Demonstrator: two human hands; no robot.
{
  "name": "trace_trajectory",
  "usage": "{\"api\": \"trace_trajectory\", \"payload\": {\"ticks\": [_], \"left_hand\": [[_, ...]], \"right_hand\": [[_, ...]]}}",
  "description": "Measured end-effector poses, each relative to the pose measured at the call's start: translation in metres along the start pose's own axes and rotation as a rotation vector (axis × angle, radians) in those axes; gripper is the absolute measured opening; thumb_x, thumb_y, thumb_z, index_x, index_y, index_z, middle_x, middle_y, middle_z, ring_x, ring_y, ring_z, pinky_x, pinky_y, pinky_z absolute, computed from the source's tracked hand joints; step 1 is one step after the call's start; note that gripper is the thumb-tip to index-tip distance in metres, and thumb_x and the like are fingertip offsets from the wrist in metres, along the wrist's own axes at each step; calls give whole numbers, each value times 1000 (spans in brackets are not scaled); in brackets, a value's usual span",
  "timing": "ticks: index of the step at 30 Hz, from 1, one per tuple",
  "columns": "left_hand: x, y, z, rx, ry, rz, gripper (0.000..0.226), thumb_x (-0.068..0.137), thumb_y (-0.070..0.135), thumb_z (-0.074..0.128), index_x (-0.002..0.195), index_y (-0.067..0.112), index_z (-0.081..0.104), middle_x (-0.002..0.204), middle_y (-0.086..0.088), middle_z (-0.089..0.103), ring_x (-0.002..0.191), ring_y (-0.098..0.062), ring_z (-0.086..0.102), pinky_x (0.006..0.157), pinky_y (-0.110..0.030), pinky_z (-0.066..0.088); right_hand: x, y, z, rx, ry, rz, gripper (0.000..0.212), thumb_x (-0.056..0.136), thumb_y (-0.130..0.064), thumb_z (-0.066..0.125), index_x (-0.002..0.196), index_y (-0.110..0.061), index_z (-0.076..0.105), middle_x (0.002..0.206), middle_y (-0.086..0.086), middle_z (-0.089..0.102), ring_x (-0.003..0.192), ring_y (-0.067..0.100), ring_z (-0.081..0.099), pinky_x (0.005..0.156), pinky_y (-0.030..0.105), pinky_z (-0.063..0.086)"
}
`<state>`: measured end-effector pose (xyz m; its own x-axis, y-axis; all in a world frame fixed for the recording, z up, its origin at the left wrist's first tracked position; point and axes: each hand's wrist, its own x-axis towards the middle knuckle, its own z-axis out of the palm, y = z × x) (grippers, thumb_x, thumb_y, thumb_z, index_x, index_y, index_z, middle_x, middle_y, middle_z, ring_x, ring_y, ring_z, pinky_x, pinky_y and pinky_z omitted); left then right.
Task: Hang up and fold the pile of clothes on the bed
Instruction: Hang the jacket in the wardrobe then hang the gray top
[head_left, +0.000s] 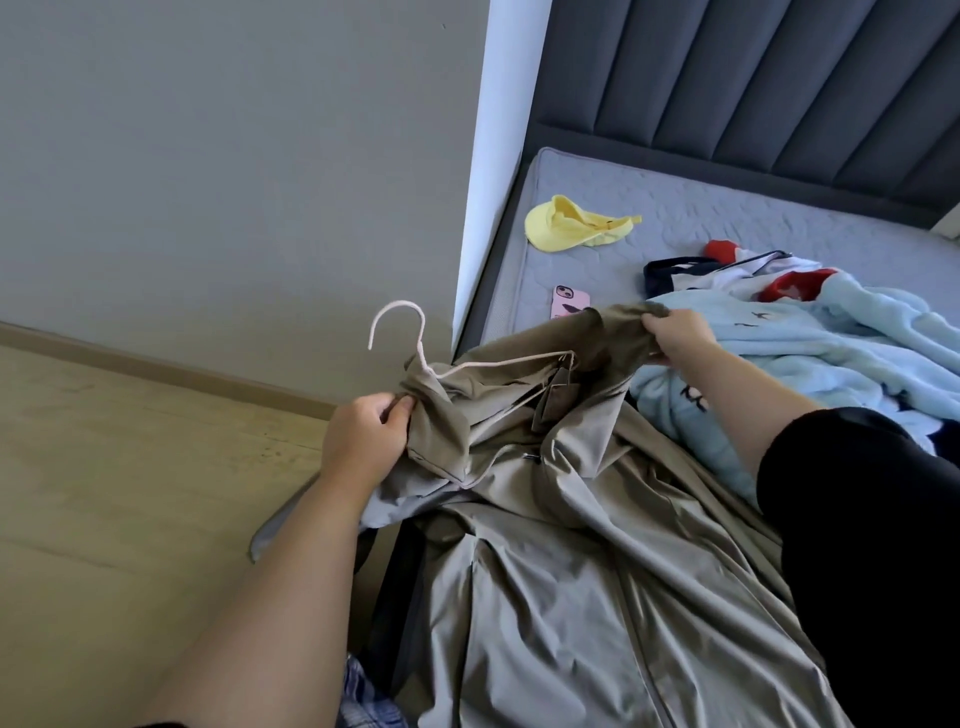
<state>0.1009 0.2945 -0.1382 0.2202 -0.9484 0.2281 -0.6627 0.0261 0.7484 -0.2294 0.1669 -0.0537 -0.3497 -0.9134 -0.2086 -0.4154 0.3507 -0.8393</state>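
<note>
An olive-grey jacket (561, 561) lies spread over the bed's near edge, its front zip running toward me. A pale pink wire hanger (415, 338) sits inside its neck opening, hook sticking up to the left. My left hand (363, 441) pinches the bunched fabric at the left shoulder, just below the hook. My right hand (675, 335) grips the jacket's other shoulder and holds it up over the pile. Behind it lies the pile of clothes (810, 332): a light blue fleece piece with red, white and navy garments.
The grey mattress (675, 208) meets a dark padded headboard (753, 78). A yellow cap (566, 226) and a pink phone (570, 302) lie near the bed's left edge. Wood floor (130, 493) and a grey wall are to the left.
</note>
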Motion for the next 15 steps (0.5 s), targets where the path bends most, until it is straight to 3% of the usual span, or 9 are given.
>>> {"api": "trace_trajectory", "payload": {"ticks": [4,7,9,12,15], "left_hand": [[-1,9,5,-91,-31,30,48,93,21,56,51,17,34,44,4,36,48,-21,35,46,-30,21],[1,14,-1,-195,-33,43,45,89,32,51,52,18,31,44,5,30,48,-16,28,47,-30,21],[3,17,-8,-201,-22,60,42,82,37,47,51,18,28,42,4,26,46,-12,25,46,-29,19],[5,21,-21,-174,-26,88,45,82,34,50,49,20,25,39,3,23,44,-11,24,46,-30,19],[9,29,-34,-135,-72,124,48,88,27,54,49,20,27,40,4,25,45,-11,28,46,-29,21]], "right_hand": [[-22,-25,32,35,-122,-170,24,98,-17,50,115,-4,61,105,15,61,94,27,60,78,41,55],[-35,-40,50,-194,-22,-345,21,98,-19,47,86,-10,62,81,5,60,84,25,57,73,31,44],[-36,-44,49,-296,96,-363,26,100,-20,42,98,-5,62,89,8,60,93,29,57,75,28,36],[-34,-48,32,-332,225,-305,32,101,-18,37,117,2,57,115,19,60,108,35,56,79,30,35],[-38,-66,20,-306,216,-315,32,101,-17,37,117,2,56,111,20,61,103,35,56,75,29,35]]}}
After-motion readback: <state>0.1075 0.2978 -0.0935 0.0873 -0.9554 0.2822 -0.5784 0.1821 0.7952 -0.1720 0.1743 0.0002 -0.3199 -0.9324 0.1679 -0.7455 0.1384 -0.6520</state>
